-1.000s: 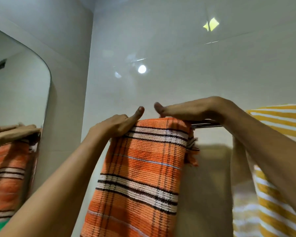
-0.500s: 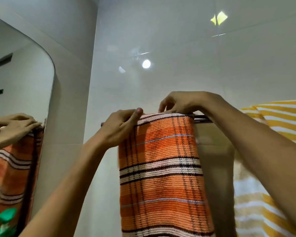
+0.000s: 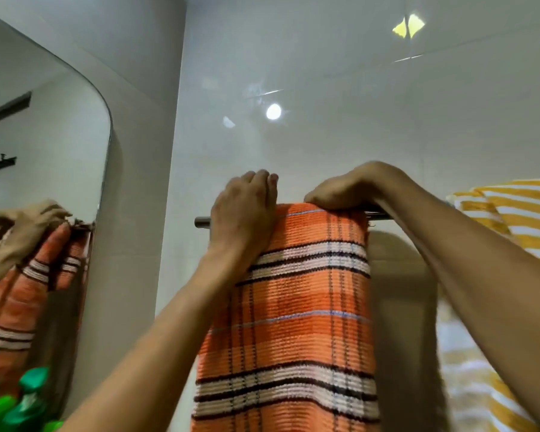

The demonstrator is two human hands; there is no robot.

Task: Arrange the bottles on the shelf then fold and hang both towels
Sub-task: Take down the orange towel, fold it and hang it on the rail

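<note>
An orange plaid towel (image 3: 306, 313) with white and dark stripes hangs folded over a metal towel bar (image 3: 201, 221) on the white wall. My left hand (image 3: 243, 210) lies on the towel's top left corner, fingers curled over the bar. Over the top right edge my right hand (image 3: 340, 191) presses down on the fold. A yellow and white striped towel (image 3: 518, 219) hangs on the same bar at the right, partly behind my right forearm. Green bottle tops (image 3: 19, 400) show at the bottom left.
A tall mirror (image 3: 44, 182) on the left wall reflects my hands and the orange towel. The glossy white tiled wall (image 3: 293, 73) rises behind the bar. The corner of the two walls runs down just left of the bar's end.
The orange towel has been pulled further over the bar and hangs straight and flat. Both hands went from pinching its upper edge to resting on top of the fold.
</note>
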